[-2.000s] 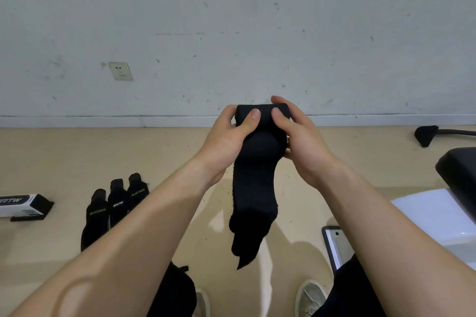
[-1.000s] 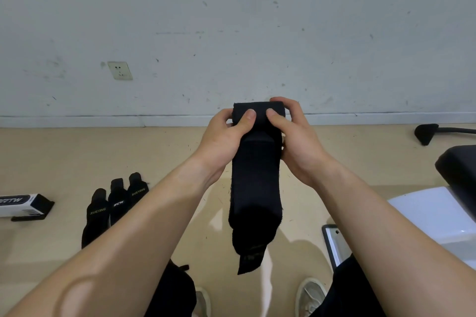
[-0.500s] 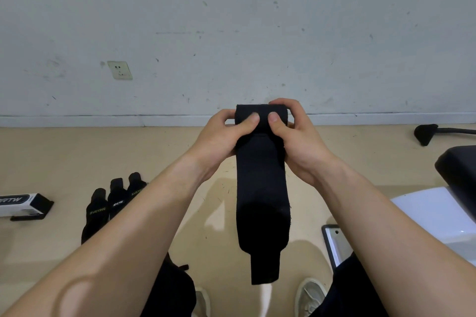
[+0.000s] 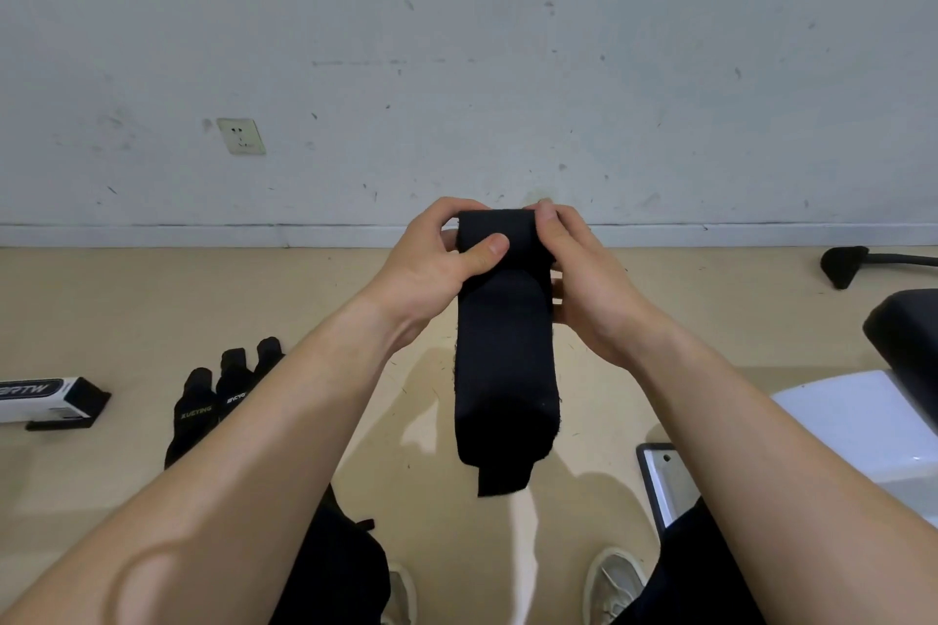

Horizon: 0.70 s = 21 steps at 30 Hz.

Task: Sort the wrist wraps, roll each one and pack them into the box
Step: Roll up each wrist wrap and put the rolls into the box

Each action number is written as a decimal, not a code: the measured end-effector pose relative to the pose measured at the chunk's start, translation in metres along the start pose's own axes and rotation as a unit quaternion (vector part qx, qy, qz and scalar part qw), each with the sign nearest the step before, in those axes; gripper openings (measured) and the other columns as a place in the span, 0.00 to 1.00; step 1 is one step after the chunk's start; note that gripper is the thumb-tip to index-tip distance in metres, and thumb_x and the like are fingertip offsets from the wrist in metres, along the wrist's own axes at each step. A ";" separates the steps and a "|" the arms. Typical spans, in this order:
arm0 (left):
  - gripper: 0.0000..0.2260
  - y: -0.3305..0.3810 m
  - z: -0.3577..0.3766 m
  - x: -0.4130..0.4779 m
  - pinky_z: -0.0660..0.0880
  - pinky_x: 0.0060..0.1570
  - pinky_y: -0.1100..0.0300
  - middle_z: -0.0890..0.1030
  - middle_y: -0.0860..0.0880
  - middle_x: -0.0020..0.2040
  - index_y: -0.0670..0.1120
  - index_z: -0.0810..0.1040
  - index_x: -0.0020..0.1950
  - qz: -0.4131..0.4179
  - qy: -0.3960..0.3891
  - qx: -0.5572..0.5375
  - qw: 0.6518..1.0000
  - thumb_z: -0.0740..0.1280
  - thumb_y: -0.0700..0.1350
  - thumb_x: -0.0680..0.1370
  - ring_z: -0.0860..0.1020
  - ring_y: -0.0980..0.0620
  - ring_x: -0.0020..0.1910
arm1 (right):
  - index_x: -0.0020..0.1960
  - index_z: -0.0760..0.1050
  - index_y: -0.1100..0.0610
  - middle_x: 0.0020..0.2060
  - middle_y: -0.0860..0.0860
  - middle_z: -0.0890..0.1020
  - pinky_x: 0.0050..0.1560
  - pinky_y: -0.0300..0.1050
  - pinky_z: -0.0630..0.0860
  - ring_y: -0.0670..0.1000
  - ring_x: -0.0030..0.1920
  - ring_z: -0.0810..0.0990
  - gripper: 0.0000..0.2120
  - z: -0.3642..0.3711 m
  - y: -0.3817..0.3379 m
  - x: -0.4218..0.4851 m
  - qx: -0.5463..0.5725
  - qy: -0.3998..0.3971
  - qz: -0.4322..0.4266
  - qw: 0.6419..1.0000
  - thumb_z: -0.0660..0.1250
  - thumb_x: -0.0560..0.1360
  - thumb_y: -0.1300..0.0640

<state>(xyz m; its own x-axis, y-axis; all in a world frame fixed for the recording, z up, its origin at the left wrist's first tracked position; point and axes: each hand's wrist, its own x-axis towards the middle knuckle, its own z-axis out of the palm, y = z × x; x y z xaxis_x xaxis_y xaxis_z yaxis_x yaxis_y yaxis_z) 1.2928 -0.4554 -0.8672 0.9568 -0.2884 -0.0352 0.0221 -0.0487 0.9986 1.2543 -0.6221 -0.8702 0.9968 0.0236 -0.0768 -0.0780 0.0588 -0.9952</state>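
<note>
A black wrist wrap (image 4: 505, 360) hangs in front of me, its upper end wound into a roll. My left hand (image 4: 431, 264) grips the roll from the left, thumb across its front. My right hand (image 4: 583, 279) holds it from the right, fingers curled over the top. The loose tail drops to about knee height. Three more black wrist wraps (image 4: 213, 401) with pale lettering lie side by side on the floor at lower left. A white and black box (image 4: 45, 401) lies on the floor at the far left edge.
The tan floor meets a white wall with a socket (image 4: 241, 136). A black chair base leg (image 4: 852, 264) and a dark seat (image 4: 908, 335) sit at right, above a white object (image 4: 852, 426). My shoes (image 4: 614, 579) show at the bottom.
The hanging tail has become shorter as the roll at the top takes it up. My left thumb has shifted across the roll's front. The wraps on the floor have not moved.
</note>
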 end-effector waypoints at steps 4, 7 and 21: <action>0.18 -0.002 0.000 0.000 0.83 0.58 0.47 0.84 0.44 0.56 0.46 0.77 0.64 -0.001 0.001 -0.013 1.000 0.77 0.40 0.77 0.85 0.45 0.55 | 0.64 0.72 0.51 0.41 0.41 0.84 0.37 0.43 0.80 0.45 0.40 0.85 0.12 0.000 0.000 -0.001 0.017 0.011 -0.021 1.000 0.62 0.84 0.47; 0.21 -0.002 0.002 0.000 0.81 0.61 0.46 0.86 0.41 0.56 0.43 0.76 0.67 -0.033 -0.001 -0.045 0.998 0.77 0.43 0.77 0.86 0.43 0.55 | 0.64 0.72 0.51 0.47 0.47 0.84 0.37 0.43 0.79 0.47 0.43 0.85 0.11 -0.002 0.001 0.000 0.039 0.018 -0.023 0.999 0.62 0.84 0.49; 0.26 -0.007 0.035 -0.002 0.81 0.59 0.48 0.85 0.43 0.60 0.43 0.76 0.69 -0.065 -0.007 -0.119 0.991 0.68 0.61 0.80 0.85 0.45 0.58 | 0.69 0.63 0.50 0.55 0.50 0.81 0.43 0.35 0.80 0.39 0.45 0.84 0.12 0.000 0.014 0.001 0.008 0.051 -0.072 0.996 0.57 0.86 0.51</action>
<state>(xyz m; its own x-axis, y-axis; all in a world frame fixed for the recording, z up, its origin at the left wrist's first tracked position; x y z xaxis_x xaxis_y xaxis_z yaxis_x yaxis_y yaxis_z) 1.2808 -0.4881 -0.8757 0.9377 -0.3070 -0.1626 0.2137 0.1407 0.9667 1.2546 -0.6208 -0.8842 0.9942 -0.0884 0.0609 0.0671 0.0692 -0.9953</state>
